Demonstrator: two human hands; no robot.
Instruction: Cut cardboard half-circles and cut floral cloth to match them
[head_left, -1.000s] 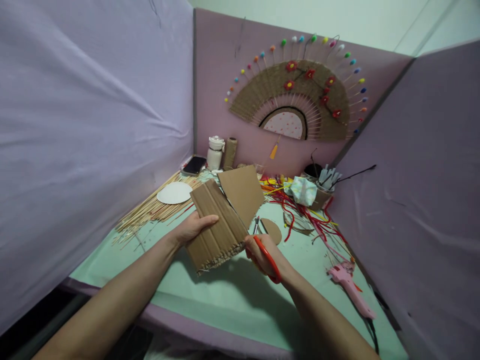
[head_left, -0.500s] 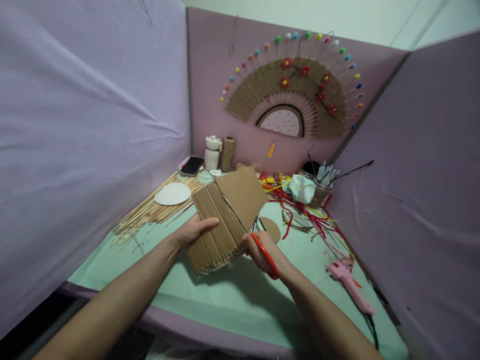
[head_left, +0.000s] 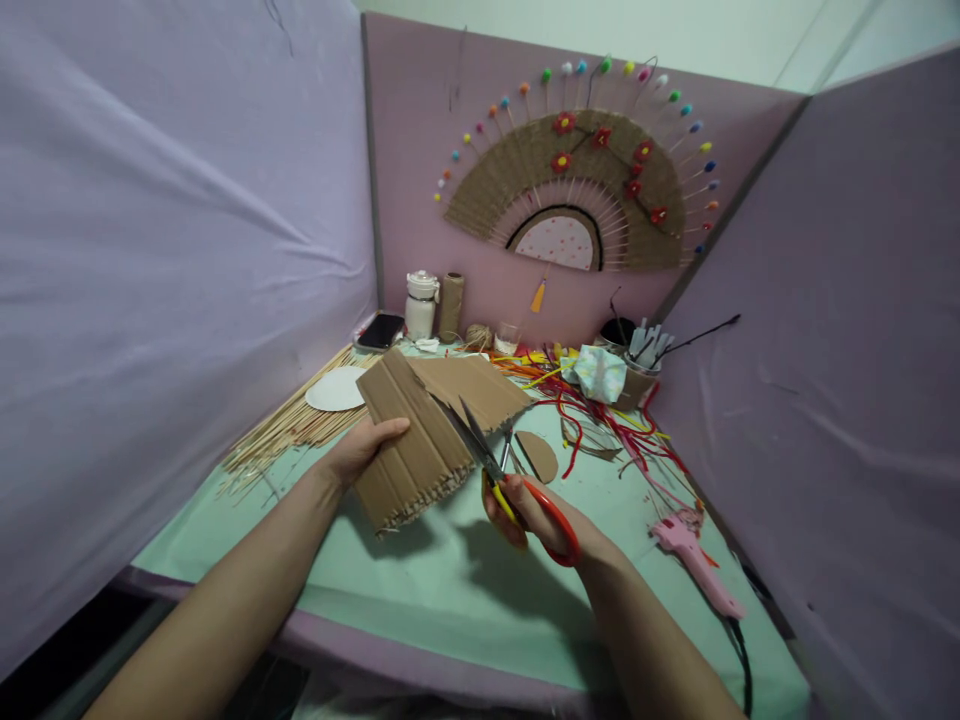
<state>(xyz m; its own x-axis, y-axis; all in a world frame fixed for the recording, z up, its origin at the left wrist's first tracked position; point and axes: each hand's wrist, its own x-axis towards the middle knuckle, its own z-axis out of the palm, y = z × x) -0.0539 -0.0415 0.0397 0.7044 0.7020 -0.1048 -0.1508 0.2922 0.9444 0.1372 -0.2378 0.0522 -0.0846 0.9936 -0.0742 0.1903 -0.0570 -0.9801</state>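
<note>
A folded piece of corrugated cardboard (head_left: 420, 450) with a ragged lower edge is held up over the table. My left hand (head_left: 364, 447) is closed on its left side, thumb on top and the other fingers hidden beneath. The far part of the cardboard bends away at a crease or cut. My right hand (head_left: 529, 515) grips scissors (head_left: 555, 525) with red and yellow handles. Their blades are parted and point up and left, close to the cardboard's right edge. A small round-edged cardboard piece (head_left: 538, 456) lies on the table behind the scissors.
Thin wooden sticks (head_left: 292, 430) and a white disc (head_left: 335, 388) lie at the left. Red and yellow pipe cleaners (head_left: 570, 400) spread at the back right. A pink glue gun (head_left: 697, 565) rests at the right. A decorated fan (head_left: 577, 190) hangs on the back panel.
The scissors have come away from the cardboard toward the right and now show their blades parted. The cardboard has shifted slightly left, and its far part has tilted down.
</note>
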